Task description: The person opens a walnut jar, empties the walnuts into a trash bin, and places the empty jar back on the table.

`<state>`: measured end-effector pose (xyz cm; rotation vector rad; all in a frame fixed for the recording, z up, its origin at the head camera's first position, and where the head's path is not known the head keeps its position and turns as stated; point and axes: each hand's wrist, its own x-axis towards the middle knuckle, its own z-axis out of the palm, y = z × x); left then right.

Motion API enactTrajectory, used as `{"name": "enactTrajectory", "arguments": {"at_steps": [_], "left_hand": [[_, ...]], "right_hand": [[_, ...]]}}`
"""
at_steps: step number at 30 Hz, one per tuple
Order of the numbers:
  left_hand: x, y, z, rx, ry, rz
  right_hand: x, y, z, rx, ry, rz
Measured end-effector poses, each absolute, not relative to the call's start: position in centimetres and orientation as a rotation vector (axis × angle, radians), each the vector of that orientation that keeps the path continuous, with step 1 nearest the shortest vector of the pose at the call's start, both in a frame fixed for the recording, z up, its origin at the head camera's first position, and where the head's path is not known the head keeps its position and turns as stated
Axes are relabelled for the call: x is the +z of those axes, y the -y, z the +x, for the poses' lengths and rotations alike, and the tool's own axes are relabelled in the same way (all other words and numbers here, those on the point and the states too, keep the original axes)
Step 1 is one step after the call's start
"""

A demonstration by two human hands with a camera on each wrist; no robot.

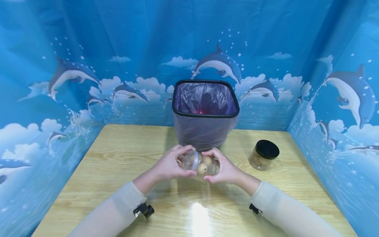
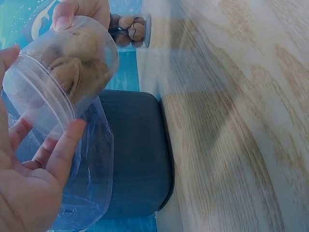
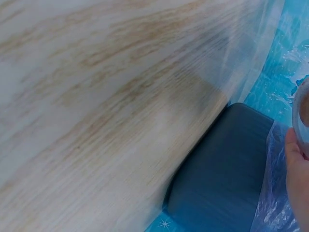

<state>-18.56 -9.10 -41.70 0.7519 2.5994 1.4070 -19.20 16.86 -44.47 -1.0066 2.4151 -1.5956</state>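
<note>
A clear jar [image 1: 209, 165] with round tan items inside is held above the table, tilted on its side, in front of the bin. The left hand [image 1: 173, 163] grips its ridged clear rim end, and the right hand [image 1: 224, 168] grips the base end. In the left wrist view the jar [image 2: 84, 60] shows its contents closely, with the left hand's [image 2: 36, 179] fingers round the rim end. Only part of the right hand [image 3: 299, 179] and the jar's edge [image 3: 296, 116] show in the right wrist view.
A bin [image 1: 201, 130] lined with a translucent purple bag stands at the table's back middle. A second jar with a black lid [image 1: 267, 149] and brown items inside stands to the right on the wooden table [image 1: 118, 158]. Blue dolphin-print curtains [image 1: 133, 39] surround the table.
</note>
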Motion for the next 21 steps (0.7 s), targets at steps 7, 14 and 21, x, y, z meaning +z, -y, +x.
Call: {"name": "enactTrajectory", "arguments": {"at_steps": [7,14,21], "left_hand": [[-41.6,9.1,-18.5,1.424,-2.613,0.780],[-42.2,9.5,-18.2,1.380,-2.695,0.980],[-42.8,9.9,-18.7,1.273,-2.788,1.243]], "right_hand": [[-44.2,-17.0,-19.5,-1.580,-2.428,-1.047],[-43.7,-17.3,-19.9,-1.631,-2.353,-1.147],[-43.8,-17.2,-20.1,-1.676,-2.264,-1.224]]}}
